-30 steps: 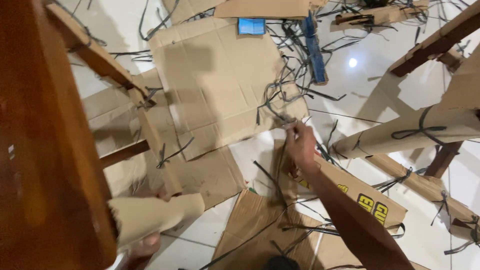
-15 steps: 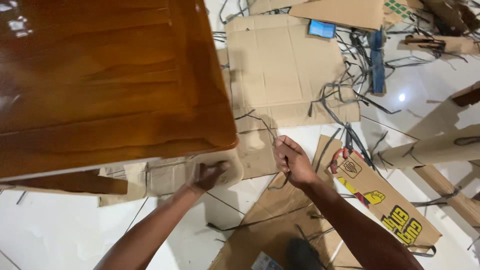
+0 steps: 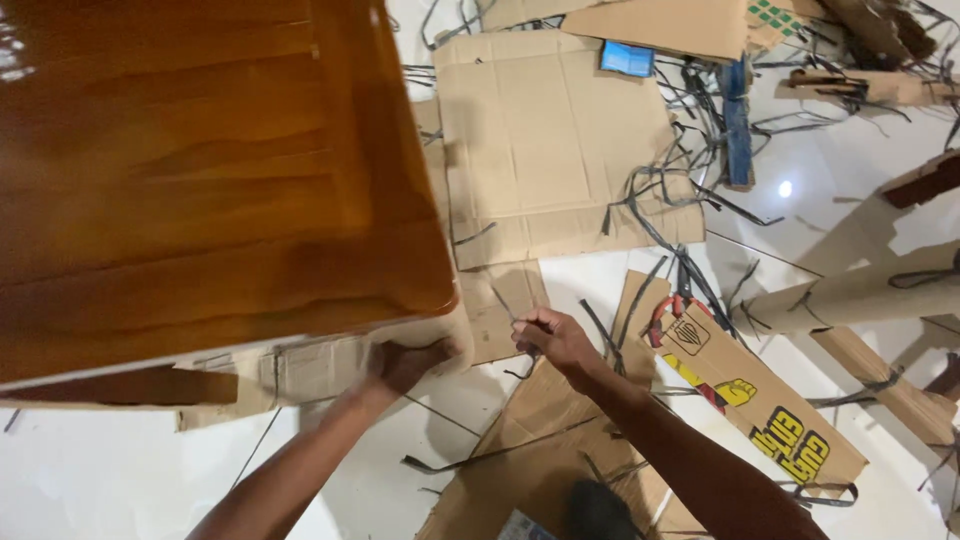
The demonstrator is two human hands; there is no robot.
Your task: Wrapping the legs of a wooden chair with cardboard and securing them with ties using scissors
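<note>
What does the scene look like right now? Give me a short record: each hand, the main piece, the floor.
left hand: gripping the cardboard wrap under the tabletop's corner
right hand: closed on a thin dark strap
tabletop: glossy brown wood, fills upper left
floor: white tiles, with flattened cardboard sheets and loose dark straps
nearby: red-handled tool to the right of the right hand, by a printed cardboard piece
</note>
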